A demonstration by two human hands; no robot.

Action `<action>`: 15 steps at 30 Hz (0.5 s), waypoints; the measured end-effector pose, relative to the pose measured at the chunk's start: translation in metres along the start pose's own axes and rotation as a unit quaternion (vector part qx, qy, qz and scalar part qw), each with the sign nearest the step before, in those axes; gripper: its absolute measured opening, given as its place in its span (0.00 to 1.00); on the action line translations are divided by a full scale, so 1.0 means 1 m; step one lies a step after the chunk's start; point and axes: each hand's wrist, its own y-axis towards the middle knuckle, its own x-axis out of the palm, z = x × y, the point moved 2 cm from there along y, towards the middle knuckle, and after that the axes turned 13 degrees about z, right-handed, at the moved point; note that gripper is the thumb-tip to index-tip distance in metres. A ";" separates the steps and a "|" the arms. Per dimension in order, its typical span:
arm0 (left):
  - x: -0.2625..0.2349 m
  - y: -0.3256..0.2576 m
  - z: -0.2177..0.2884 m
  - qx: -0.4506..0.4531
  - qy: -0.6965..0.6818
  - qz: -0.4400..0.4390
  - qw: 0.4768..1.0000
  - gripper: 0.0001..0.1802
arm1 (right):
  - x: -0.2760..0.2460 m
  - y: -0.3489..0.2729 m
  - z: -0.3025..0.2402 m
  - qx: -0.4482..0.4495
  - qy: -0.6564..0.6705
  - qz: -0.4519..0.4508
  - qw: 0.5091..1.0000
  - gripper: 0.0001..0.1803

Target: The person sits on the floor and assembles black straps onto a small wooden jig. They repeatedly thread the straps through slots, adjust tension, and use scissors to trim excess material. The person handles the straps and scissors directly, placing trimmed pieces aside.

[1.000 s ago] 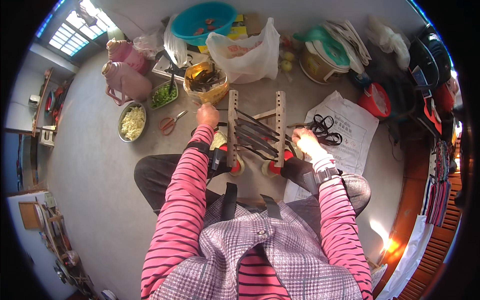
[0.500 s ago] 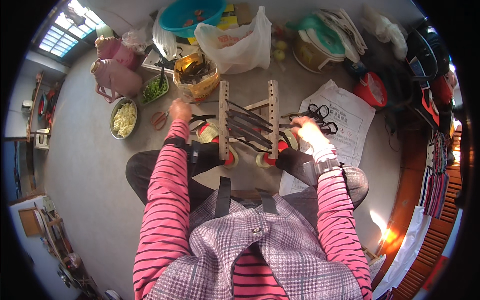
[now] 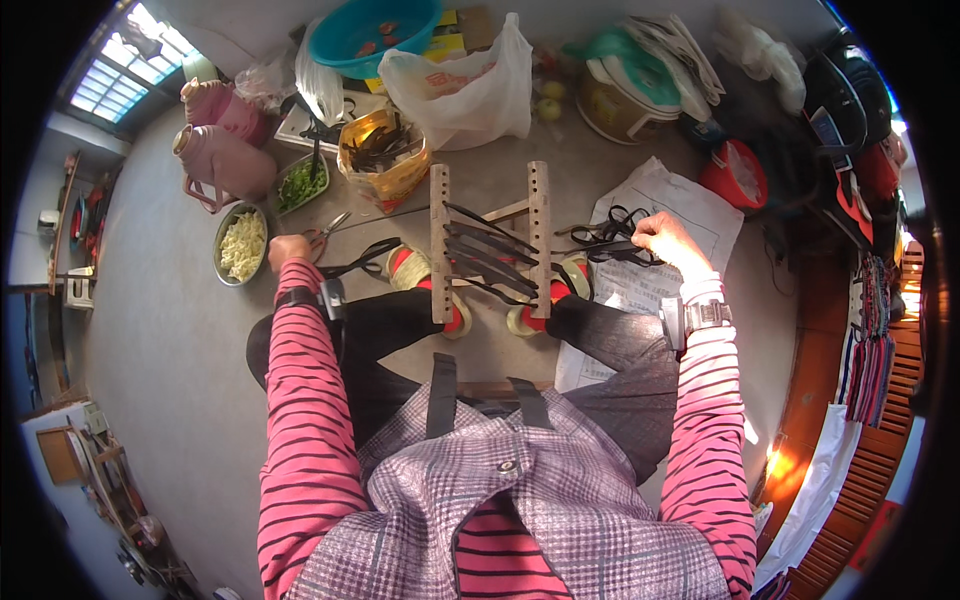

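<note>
I see a wooden frame of two upright drilled posts joined by a crossbar, standing on the floor between my feet, with flat black straps strung slantwise between the posts. One black strap end runs out leftward from the frame, and a tangled bundle of black straps lies on white paper at its right.

white plastic bag | yellow box behind | printed paper sheet right
</note>
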 end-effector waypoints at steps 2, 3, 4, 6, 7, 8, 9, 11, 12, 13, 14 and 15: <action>-0.010 0.007 -0.012 -0.038 0.028 0.023 0.999 0.13 | 0.002 -0.002 0.007 0.017 -0.028 0.002 0.999 0.09; -0.013 0.001 -0.012 -0.043 0.028 0.059 0.997 0.12 | 0.006 -0.004 0.007 -0.003 -0.028 0.014 0.999 0.09; -0.015 -0.005 -0.006 -0.028 0.030 0.082 0.996 0.11 | 0.011 -0.005 0.005 -0.009 -0.035 0.025 0.999 0.09; -0.012 -0.025 0.013 -0.027 -0.081 0.028 0.996 0.07 | 0.021 -0.007 0.002 -0.005 -0.049 0.020 0.999 0.10; -0.014 -0.037 0.029 0.156 -0.034 0.100 0.982 0.06 | 0.024 -0.005 0.001 -0.006 -0.062 0.014 0.998 0.10; -0.011 -0.047 0.046 0.252 0.033 0.122 0.959 0.06 | 0.027 -0.004 0.000 -0.007 -0.077 0.009 0.997 0.10; -0.007 -0.063 0.055 0.265 -0.147 0.035 0.952 0.08 | 0.027 -0.004 0.001 -0.001 -0.093 0.005 0.996 0.10; 0.007 -0.100 0.084 0.325 -0.231 0.020 0.917 0.09 | 0.022 -0.002 0.002 -0.021 -0.077 0.020 0.997 0.08; 0.015 -0.117 0.098 0.297 -0.344 -0.080 0.887 0.09 | 0.018 -0.002 0.004 -0.031 -0.062 0.038 0.997 0.08; 0.021 -0.134 0.107 0.296 -0.382 -0.116 0.868 0.10 | 0.016 -0.003 0.006 -0.017 -0.059 0.050 0.997 0.08; 0.028 -0.153 0.117 0.295 -0.419 -0.154 0.845 0.11 | 0.011 -0.003 0.008 -0.006 -0.040 0.043 0.998 0.07; 0.035 -0.167 0.124 0.269 -0.420 -0.183 0.847 0.12 | 0.008 -0.005 0.010 -0.001 -0.033 0.036 0.999 0.07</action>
